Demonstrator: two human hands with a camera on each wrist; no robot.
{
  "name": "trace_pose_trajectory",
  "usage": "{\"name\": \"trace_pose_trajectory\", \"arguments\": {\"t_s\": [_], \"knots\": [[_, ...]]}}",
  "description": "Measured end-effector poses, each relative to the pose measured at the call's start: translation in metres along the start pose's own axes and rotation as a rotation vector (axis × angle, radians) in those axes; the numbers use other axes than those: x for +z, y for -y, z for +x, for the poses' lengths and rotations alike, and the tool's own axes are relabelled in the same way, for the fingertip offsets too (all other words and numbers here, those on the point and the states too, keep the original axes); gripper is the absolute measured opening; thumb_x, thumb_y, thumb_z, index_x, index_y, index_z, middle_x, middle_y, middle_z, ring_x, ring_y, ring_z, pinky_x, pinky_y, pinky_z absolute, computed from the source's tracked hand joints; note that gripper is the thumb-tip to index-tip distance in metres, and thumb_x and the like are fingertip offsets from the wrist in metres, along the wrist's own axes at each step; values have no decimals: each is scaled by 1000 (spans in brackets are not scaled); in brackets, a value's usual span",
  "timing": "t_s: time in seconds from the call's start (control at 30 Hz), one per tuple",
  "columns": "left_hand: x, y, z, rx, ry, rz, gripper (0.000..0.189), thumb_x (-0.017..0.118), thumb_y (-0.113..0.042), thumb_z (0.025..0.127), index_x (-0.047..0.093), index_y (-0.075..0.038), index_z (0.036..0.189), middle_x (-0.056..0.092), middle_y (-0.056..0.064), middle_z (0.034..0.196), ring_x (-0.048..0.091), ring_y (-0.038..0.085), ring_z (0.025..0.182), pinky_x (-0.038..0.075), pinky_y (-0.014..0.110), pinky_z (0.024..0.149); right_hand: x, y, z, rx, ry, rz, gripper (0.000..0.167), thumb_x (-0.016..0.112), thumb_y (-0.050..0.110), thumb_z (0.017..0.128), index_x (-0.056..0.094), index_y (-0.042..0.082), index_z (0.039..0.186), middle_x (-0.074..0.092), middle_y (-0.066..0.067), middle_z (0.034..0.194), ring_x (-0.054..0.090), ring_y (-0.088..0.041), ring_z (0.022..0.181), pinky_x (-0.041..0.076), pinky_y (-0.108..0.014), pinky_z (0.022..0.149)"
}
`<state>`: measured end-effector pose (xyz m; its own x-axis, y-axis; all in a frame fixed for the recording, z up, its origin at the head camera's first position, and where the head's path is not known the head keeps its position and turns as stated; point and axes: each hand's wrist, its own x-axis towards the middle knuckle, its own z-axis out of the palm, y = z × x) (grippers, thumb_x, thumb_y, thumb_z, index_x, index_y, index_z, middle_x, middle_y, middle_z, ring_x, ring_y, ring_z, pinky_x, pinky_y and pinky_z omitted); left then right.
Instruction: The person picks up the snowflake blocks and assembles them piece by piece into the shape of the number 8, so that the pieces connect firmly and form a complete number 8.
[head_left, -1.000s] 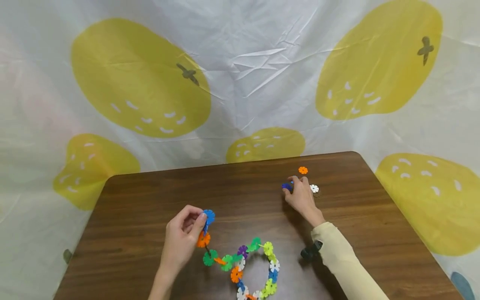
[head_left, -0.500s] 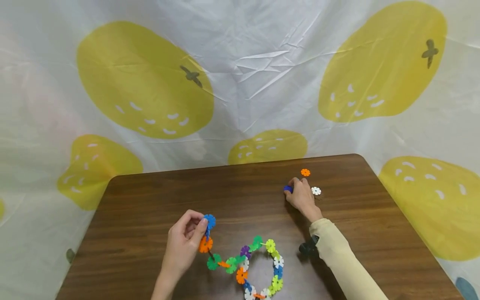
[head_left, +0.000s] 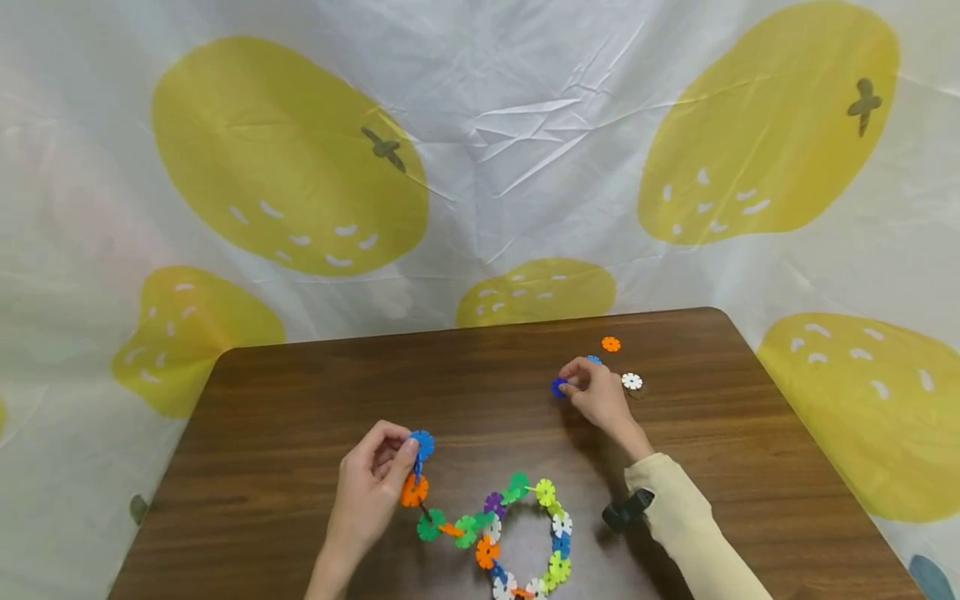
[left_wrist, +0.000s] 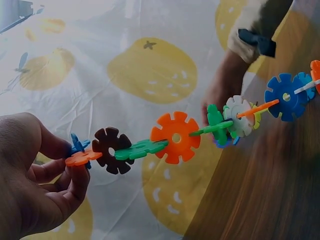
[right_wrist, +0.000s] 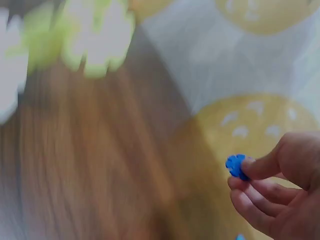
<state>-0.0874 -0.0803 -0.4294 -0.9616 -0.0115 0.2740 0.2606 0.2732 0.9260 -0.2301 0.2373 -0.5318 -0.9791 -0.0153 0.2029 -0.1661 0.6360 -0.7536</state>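
My left hand (head_left: 367, 483) pinches the blue end disc (head_left: 424, 445) of a chain of notched, flower-shaped plastic discs. From there the chain (head_left: 487, 552) runs through orange and green pieces to a multicoloured ring near the table's front. A brown disc (left_wrist: 112, 151) shows beside the pinched end in the left wrist view. At the back right, my right hand (head_left: 602, 402) holds a dark blue disc (head_left: 558, 387) between thumb and fingers; the right wrist view shows this blue disc (right_wrist: 234, 166) at the fingertips.
Around the right hand lie a light blue disc (head_left: 593, 359), an orange disc (head_left: 611, 343) and a white disc (head_left: 632, 381) on the brown wooden table (head_left: 315, 383). A white curtain (head_left: 465, 192) with yellow fruit prints hangs behind. A black device (head_left: 627, 510) sits at the right wrist.
My right hand has picked up the dark blue disc and drawn it slightly left, uncovering the light blue disc behind. The left hand keeps its pinch, almost still.
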Motion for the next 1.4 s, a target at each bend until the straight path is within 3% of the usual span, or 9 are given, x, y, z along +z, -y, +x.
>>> {"name": "trace_pose_trajectory", "arguments": {"t_s": [0.1, 0.23, 0.33, 0.47, 0.73, 1.03, 1.23, 1.4], "knots": [[0, 0, 0, 12, -4, -3, 5, 66, 0, 95, 64, 5, 95, 65, 13, 81, 60, 5, 65, 53, 19, 56, -6, 21, -8, 12, 59, 195, 11, 77, 4, 88, 73, 1, 98, 76, -14, 85, 75, -25, 76, 61, -34, 68], [0, -1, -1, 29, -6, -13, 4, 66, 1, 95, 64, 5, 95, 65, 13, 80, 61, 5, 65, 54, 19, 57, -12, 55, -21, -15, 145, 466, 15, 75, 2, 89, 71, -7, 100, 75, -25, 88, 76, -22, 73, 64, -38, 66], [1, -2, -1, 43, -5, -25, 2, 66, 4, 94, 64, 3, 95, 66, 13, 81, 61, 5, 65, 55, 20, 56, -14, 77, -32, -86, 194, 558, 15, 75, 3, 89, 72, -6, 101, 75, -25, 89, 75, -14, 71, 63, -32, 66], [3, -5, -2, 61, 5, -36, 6, 65, 6, 93, 65, 1, 95, 66, 14, 81, 61, 5, 66, 55, 21, 56, -13, 103, -47, -190, 227, 582, 13, 76, 6, 90, 75, 1, 101, 77, -19, 87, 75, -11, 71, 63, -30, 64], [5, -9, -5, 80, 22, -45, 1, 64, 4, 95, 65, 4, 95, 67, 15, 83, 62, 5, 67, 56, 20, 57, -3, 137, -66, -362, 271, 692, 11, 71, 1, 93, 75, 0, 103, 77, -19, 93, 77, -20, 80, 63, -41, 71], [6, -10, -6, 129, 33, -53, 4, 64, 2, 96, 63, 3, 93, 64, 13, 78, 59, 7, 62, 53, 21, 52, 6, 153, -70, -648, 141, 602, 12, 71, -4, 91, 76, 3, 99, 76, -14, 95, 76, -19, 84, 63, -31, 71], [6, -10, -7, 137, 24, -47, 7, 66, 3, 95, 63, 0, 90, 61, 11, 75, 55, 12, 59, 50, 20, 49, 7, 153, -70, -781, 111, 580, 21, 71, -13, 86, 76, 4, 99, 76, -15, 99, 75, -23, 89, 63, -29, 75], [6, -10, -8, 149, 20, -38, 7, 66, 3, 95, 62, -1, 89, 61, 10, 74, 55, 12, 58, 49, 20, 49, 8, 153, -70, -880, 32, 518, 25, 73, -14, 84, 77, 5, 100, 76, -14, 100, 75, -23, 91, 62, -27, 79]]}}
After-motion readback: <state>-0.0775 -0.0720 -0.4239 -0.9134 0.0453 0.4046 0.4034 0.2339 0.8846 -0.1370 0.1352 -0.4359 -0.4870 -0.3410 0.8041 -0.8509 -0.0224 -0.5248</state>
